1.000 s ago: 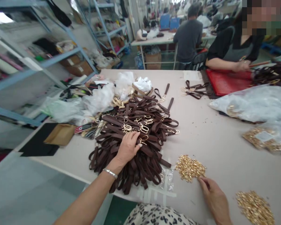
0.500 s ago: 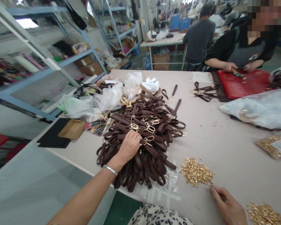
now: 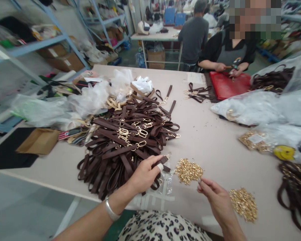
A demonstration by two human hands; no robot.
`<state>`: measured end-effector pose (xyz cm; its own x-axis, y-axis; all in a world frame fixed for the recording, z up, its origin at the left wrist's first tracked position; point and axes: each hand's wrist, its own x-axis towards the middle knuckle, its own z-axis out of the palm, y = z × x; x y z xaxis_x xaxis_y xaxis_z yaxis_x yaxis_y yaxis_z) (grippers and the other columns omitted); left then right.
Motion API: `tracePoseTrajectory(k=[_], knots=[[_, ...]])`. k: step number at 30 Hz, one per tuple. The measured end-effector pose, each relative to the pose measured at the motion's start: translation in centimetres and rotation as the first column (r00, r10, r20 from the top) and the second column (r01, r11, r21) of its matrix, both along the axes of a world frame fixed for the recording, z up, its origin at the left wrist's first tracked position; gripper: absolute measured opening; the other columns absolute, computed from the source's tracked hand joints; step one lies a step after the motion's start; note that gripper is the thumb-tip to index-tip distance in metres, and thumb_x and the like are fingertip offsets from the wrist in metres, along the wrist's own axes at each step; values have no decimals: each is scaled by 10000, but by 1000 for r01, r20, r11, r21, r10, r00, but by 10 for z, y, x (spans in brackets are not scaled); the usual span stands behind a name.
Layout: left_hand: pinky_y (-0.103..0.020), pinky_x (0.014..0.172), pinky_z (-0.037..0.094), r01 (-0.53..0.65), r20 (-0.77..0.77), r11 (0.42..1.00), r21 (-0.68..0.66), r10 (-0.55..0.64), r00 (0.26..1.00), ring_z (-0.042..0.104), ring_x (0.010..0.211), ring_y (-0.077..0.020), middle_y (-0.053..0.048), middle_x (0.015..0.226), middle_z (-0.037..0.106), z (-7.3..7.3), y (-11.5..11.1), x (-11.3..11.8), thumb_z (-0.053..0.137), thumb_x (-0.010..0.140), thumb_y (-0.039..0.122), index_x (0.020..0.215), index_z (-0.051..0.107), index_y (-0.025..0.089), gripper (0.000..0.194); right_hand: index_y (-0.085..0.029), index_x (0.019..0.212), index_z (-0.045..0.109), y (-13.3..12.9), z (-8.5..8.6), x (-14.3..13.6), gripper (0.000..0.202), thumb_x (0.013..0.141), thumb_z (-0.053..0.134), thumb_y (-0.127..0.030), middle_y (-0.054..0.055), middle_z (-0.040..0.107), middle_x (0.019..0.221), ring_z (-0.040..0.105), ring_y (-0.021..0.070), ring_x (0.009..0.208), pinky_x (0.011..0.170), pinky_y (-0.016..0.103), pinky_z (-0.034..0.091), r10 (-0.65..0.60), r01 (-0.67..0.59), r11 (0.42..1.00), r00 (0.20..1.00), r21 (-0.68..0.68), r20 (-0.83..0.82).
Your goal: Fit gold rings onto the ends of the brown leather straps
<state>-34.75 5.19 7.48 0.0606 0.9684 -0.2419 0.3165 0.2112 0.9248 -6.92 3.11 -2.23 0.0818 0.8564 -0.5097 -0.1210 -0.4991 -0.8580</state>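
Note:
My left hand (image 3: 146,172) is closed on a dark brown wrist strap (image 3: 163,160), its gold clasp sticking up past the fingertips. A pale wrap covers part of the thumb or a finger. Beside it lies a large heap of similar brown straps (image 3: 115,159) with gold clips and oval rings. My right hand (image 3: 214,192) is pinched at the right edge of a pile of small gold metal fittings (image 3: 189,170); whatever is between its fingertips is too small to make out. A second pile of gold fittings (image 3: 243,203) lies to the right of that hand.
Clear plastic bags (image 3: 90,100) and scraps crowd the table's left. A cardboard tray (image 3: 38,141) rests on black sheets. At right are a bag of gold fittings (image 3: 256,140) and more brown straps (image 3: 294,197). A co-worker (image 3: 230,53) works across the table over a red sheet (image 3: 229,85).
My left hand has moved from the top of the heap toward its right side and now holds a strap. My right hand stays by the fittings. The view has turned right.

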Motion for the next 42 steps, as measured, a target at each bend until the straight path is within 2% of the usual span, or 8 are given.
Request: tracePoseTrajectory(k=[5,8,15,24,29,33,37,42], knots=[[-224,609,443,29,372,964,-263,73,925,605,700,-132,-29,899,723,-21,-11,53,585,761,136,1159,652,163,405,-199,879,681,-2,38,-30,256,695,802,-330,0,696,692,645,129,652,665,253,527,59,-46,996,981,75,-186],[-210,633,440,30,426,970,-240,78,902,611,736,-125,-24,903,723,-24,-13,67,570,732,79,1104,674,163,395,-193,844,693,-3,47,-41,230,690,806,-323,2,694,680,640,126,624,647,263,526,68,-54,996,967,64,-245],[-279,876,465,94,497,983,-156,-4,868,639,965,-174,-19,982,724,-27,-20,78,501,737,38,1066,678,189,402,-194,846,713,-1,41,-40,194,716,777,-323,-12,671,628,595,107,587,617,243,480,134,-123,990,971,66,-199],[-198,586,430,137,491,957,-257,7,871,633,782,-145,-20,874,729,-29,-17,82,478,704,35,1067,684,175,441,-204,874,724,-3,39,-38,188,749,724,-344,-7,665,656,592,134,632,641,281,492,139,-137,976,990,172,2],[-192,555,411,147,491,952,-268,4,871,638,817,-156,-31,903,728,-35,-18,86,482,715,45,1073,682,169,428,-208,819,731,-6,36,-36,130,755,711,-320,0,663,696,592,146,667,660,290,494,181,-191,958,981,216,66],[-233,722,474,122,396,982,-147,-55,916,640,905,-165,-2,978,726,-35,-22,85,456,709,14,1073,687,212,475,-203,825,721,-7,38,-37,135,766,701,-323,16,680,787,602,161,747,728,306,490,205,-223,947,974,232,99],[-274,848,484,145,117,989,10,-146,982,653,924,-179,16,974,732,-30,-27,79,455,766,37,1073,694,242,439,-188,796,668,-10,40,-41,161,748,721,-333,6,668,749,595,148,723,705,285,481,154,-158,967,988,202,34],[-304,889,514,224,-119,970,93,-212,970,683,959,-203,-2,1090,727,-34,-31,72,480,786,75,1154,668,256,451,-190,732,573,-13,36,-46,227,706,755,-323,-25,633,677,578,120,645,637,249,467,112,-98,981,991,166,-79]])
